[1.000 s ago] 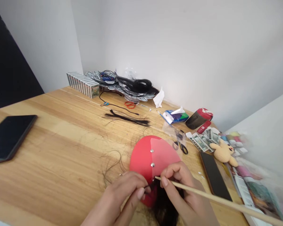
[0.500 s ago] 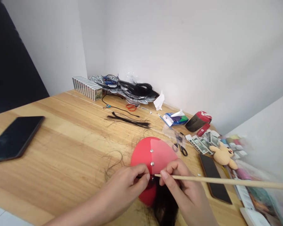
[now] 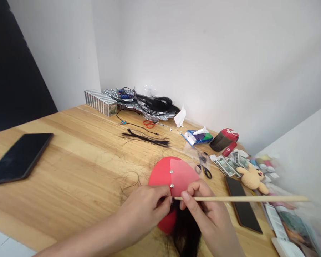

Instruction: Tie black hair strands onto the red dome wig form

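A red dome-shaped form point(image 3: 173, 171) with metal pins lies on the wooden table point(image 3: 77, 160). Dark hair point(image 3: 186, 232) hangs from its near edge. My left hand point(image 3: 144, 210) pinches strands of that hair at the dome's near side, fingers closed. My right hand point(image 3: 205, 210) sits just right of it, fingers closed round a long thin wooden stick point(image 3: 243, 198) whose tip meets the hair by the dome. The stick runs out level to the right.
A dark tablet point(image 3: 18, 157) lies at the left. A loose hair bundle point(image 3: 147, 138), orange scissors point(image 3: 149, 124), card boxes point(image 3: 100, 101), a tissue pack point(image 3: 199, 135), black scissors point(image 3: 206, 171), a phone point(image 3: 243, 208) and a plush toy point(image 3: 254, 178) lie behind and to the right.
The stick's far end has swung up from slanting down-right to nearly level. Both hands stay pinched at the dome's near edge, the left moving slightly closer in.
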`<state>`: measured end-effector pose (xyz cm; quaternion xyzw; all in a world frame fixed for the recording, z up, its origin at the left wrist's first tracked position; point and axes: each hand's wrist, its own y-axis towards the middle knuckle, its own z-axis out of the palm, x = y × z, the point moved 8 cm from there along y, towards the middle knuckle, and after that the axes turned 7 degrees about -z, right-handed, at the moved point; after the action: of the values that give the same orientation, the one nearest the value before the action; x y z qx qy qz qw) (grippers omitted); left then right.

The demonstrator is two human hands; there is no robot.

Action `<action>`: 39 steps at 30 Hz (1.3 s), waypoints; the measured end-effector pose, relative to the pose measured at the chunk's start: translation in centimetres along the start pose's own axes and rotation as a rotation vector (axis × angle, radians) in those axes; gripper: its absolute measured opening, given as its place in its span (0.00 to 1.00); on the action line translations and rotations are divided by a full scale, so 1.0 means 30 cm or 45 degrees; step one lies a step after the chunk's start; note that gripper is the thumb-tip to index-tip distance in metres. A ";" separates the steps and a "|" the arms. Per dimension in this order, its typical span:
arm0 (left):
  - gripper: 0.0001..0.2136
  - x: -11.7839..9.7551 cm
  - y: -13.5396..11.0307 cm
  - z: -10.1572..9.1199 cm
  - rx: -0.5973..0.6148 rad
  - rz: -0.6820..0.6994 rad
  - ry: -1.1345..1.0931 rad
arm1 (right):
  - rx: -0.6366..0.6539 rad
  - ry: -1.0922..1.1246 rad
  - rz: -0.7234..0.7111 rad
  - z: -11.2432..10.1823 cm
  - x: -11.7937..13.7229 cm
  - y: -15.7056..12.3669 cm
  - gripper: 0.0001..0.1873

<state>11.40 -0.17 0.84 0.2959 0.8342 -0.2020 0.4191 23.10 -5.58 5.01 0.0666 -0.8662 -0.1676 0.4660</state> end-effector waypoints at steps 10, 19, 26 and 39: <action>0.11 -0.025 -0.010 -0.019 0.012 0.028 0.080 | -0.005 0.006 -0.017 0.000 0.000 0.003 0.15; 0.11 -0.028 0.005 -0.017 0.021 0.025 0.179 | -0.001 0.029 -0.002 0.001 0.003 0.008 0.14; 0.11 -0.031 0.000 -0.012 0.001 0.042 0.248 | -0.009 0.021 0.009 -0.004 -0.005 0.007 0.15; 0.09 -0.031 -0.079 0.001 -0.088 0.298 0.543 | -0.102 -0.029 0.010 -0.013 0.004 0.006 0.16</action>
<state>10.29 -2.25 1.79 0.4119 0.8703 -0.0566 0.2640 23.38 -5.53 5.37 0.0425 -0.8643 -0.2011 0.4591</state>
